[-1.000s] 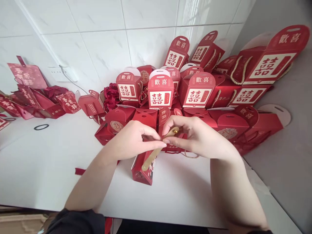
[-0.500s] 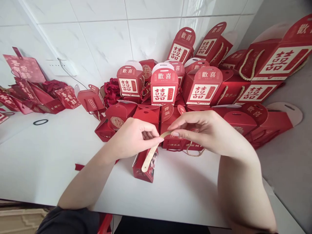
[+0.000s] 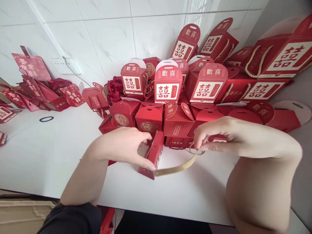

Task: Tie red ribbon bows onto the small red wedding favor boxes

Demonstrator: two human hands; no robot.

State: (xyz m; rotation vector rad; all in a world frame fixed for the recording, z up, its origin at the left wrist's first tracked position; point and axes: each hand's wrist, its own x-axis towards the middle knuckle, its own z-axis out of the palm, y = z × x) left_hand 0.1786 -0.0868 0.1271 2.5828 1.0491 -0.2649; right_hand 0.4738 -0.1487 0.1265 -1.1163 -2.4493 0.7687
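At the far left, crumpled red bags (image 3: 31,94) lie along the back of the white table (image 3: 60,156), below the tiled wall (image 3: 104,19). In front of them a black ring (image 3: 46,121) lies on its own, and a broad stretch of tabletop runs from there to the front edge, giving room to move. From the middle to the right, stacked red boxes (image 3: 168,81) fill the back, reaching the grey wall (image 3: 302,182) and limiting movement that way; between their fronts and the front edge runs another strip of open tabletop. The left hand (image 3: 124,143) has its thumb and fingers well apart beside the small red box (image 3: 154,152), which sits on the table in front of the stack; whether it grips cannot be told. Its thumb tip is at the near end of a gold strap (image 3: 179,168), which sags rightward over the table. The right hand (image 3: 214,133) pinches the strap's other end narrowly between thumb and forefinger.
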